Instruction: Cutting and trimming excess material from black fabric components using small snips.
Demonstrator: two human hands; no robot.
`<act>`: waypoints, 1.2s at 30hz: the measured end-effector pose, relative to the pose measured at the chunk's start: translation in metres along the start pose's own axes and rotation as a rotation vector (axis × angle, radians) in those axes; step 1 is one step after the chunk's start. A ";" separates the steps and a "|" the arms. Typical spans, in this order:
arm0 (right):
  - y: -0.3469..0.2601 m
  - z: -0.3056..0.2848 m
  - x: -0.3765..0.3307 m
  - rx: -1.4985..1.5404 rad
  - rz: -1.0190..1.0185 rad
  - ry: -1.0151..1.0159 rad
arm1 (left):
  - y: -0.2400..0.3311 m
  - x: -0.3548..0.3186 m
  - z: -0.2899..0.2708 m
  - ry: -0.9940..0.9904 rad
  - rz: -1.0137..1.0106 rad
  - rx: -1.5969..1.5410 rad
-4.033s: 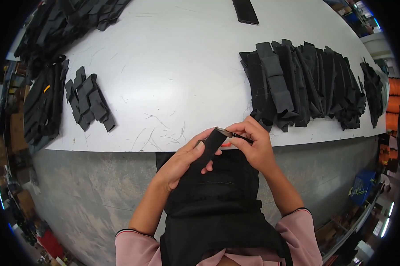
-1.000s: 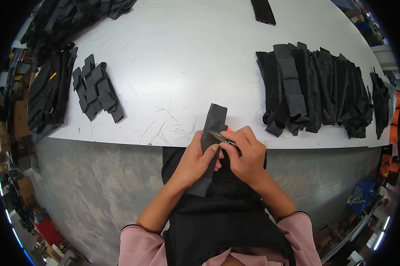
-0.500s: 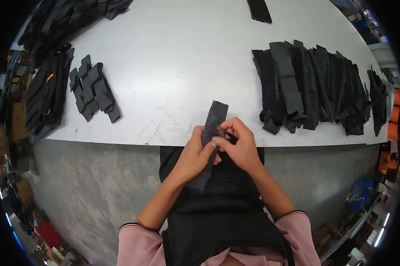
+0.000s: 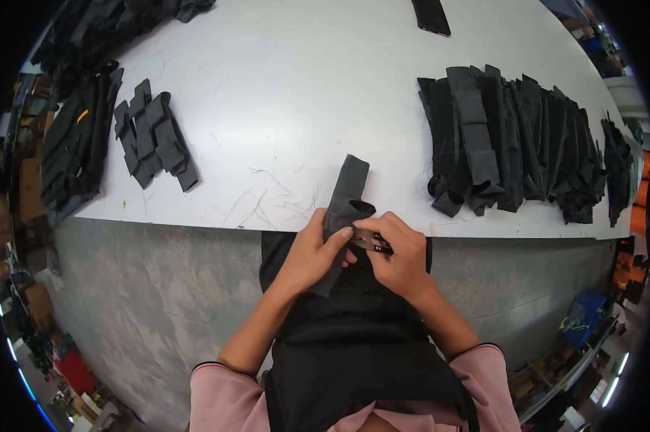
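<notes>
My left hand point(image 4: 312, 253) grips a black fabric strip point(image 4: 349, 176), its thumb pressed on top. The strip's upper end reaches over the table edge, its lower end hangs above my lap, and a folded loop stands out on its right side. In my right hand point(image 4: 400, 253) is a small pair of thread snips point(image 4: 369, 240), metal with dark parts, partly hidden by the fingers. Their tips are beside the strip, close to my left thumb; whether the blades touch the fabric I cannot tell.
Many black fabric strips point(image 4: 476, 137) lie in a row at the right of the white table point(image 4: 282, 108). A smaller stack of folded strips point(image 4: 152, 137) and a dark fabric pile point(image 4: 77, 155) lie left. A black phone point(image 4: 431, 16) rests at the back. Loose threads point(image 4: 256, 205) are scattered near the edge.
The snips and my right hand have moved slightly down and toward me, so the blades show more clearly. The fabric loop now stands out uncovered above my right fingers.
</notes>
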State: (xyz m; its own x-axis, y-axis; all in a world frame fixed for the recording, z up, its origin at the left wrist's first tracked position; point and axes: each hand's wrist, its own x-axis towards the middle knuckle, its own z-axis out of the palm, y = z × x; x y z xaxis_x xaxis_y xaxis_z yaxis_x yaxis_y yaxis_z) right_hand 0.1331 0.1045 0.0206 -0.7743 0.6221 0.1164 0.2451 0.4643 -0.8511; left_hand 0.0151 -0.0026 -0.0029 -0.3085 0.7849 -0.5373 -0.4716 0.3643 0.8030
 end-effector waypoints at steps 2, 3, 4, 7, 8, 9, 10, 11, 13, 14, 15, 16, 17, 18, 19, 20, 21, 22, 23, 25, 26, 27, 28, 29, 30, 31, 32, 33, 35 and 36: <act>-0.008 0.000 0.008 0.035 -0.108 -0.050 | 0.004 -0.002 -0.002 -0.023 0.024 0.159; -0.005 0.003 0.013 0.034 -0.108 -0.049 | 0.007 -0.004 -0.001 -0.025 0.025 0.159; 0.003 0.007 0.018 0.116 0.055 -0.096 | 0.009 -0.003 0.001 -0.052 0.004 0.172; 0.002 0.004 0.021 0.155 0.145 -0.101 | 0.015 -0.006 -0.002 -0.116 -0.062 0.107; -0.001 -0.001 0.020 0.108 0.072 -0.048 | 0.015 -0.006 -0.004 -0.163 -0.103 0.031; -0.007 -0.008 0.019 0.081 0.041 -0.095 | 0.017 -0.007 -0.008 -0.158 -0.106 0.029; -0.007 -0.013 0.017 0.083 0.043 -0.099 | 0.019 -0.007 -0.012 -0.183 -0.128 0.034; -0.005 -0.018 0.014 0.007 -0.024 -0.167 | 0.021 -0.007 -0.015 -0.210 -0.150 0.040; -0.003 -0.026 0.013 -0.079 -0.114 -0.253 | 0.021 -0.008 -0.020 -0.242 -0.147 0.059; -0.002 -0.029 0.016 -0.077 -0.112 -0.253 | 0.021 -0.008 -0.021 -0.272 -0.141 0.079; -0.002 -0.033 0.019 -0.115 -0.138 -0.311 | 0.024 -0.009 -0.020 -0.278 -0.144 0.079; -0.001 -0.036 0.022 -0.152 -0.165 -0.370 | 0.028 -0.010 -0.019 -0.312 -0.148 0.083; 0.000 -0.037 0.024 -0.151 -0.160 -0.369 | 0.031 -0.010 -0.018 -0.344 -0.153 0.087; 0.001 -0.038 0.027 -0.143 -0.202 -0.401 | 0.033 -0.011 -0.018 -0.343 -0.155 0.087; 0.002 -0.039 0.028 -0.134 -0.244 -0.434 | 0.034 -0.011 -0.019 -0.386 -0.128 0.139; 0.003 -0.039 0.029 -0.131 -0.244 -0.436 | 0.035 -0.011 -0.020 -0.429 -0.101 0.191; 0.004 -0.038 0.030 -0.140 -0.275 -0.462 | 0.035 -0.010 -0.021 -0.426 -0.103 0.191; 0.005 -0.038 0.031 -0.149 -0.306 -0.487 | 0.035 -0.010 -0.021 -0.448 -0.095 0.244; 0.005 -0.038 0.032 -0.147 -0.306 -0.488 | 0.035 -0.009 -0.022 -0.471 -0.087 0.297; 0.001 -0.039 0.035 -0.155 -0.330 -0.507 | 0.028 -0.009 -0.025 -0.470 -0.075 0.296; 0.001 -0.039 0.034 -0.154 -0.331 -0.507 | 0.026 -0.010 -0.026 -0.472 -0.060 0.295; 0.000 -0.039 0.034 -0.173 -0.359 -0.499 | 0.026 -0.010 -0.026 -0.473 -0.060 0.296; 0.000 -0.039 0.033 -0.194 -0.388 -0.491 | 0.026 -0.009 -0.026 -0.473 -0.106 0.264; 0.000 -0.040 0.031 -0.196 -0.389 -0.489 | 0.027 -0.009 -0.026 -0.471 -0.151 0.232; 0.000 -0.041 0.027 -0.220 -0.395 -0.421 | 0.028 -0.009 -0.025 -0.476 -0.148 0.233; 0.002 -0.041 0.024 -0.244 -0.401 -0.352 | 0.032 -0.010 -0.022 -0.452 -0.159 0.187; 0.004 -0.039 0.022 -0.249 -0.401 -0.349 | 0.034 -0.009 -0.021 -0.427 -0.169 0.141; 0.006 -0.034 0.020 -0.181 -0.371 -0.266 | 0.036 -0.009 -0.019 -0.432 -0.166 0.143; 0.006 -0.029 0.015 -0.118 -0.342 -0.178 | 0.039 -0.009 -0.015 -0.343 -0.229 -0.015; 0.006 -0.026 0.014 -0.035 -0.249 -0.123 | 0.038 -0.008 -0.014 -0.344 -0.227 -0.012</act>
State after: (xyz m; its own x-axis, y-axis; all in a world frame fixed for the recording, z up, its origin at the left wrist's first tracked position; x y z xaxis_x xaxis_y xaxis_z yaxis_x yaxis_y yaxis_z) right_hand 0.1391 0.1325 0.0307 -0.8778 0.4059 0.2545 0.0569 0.6157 -0.7859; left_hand -0.0120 -0.0024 0.0284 0.0973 0.8078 -0.5813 -0.5065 0.5430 0.6698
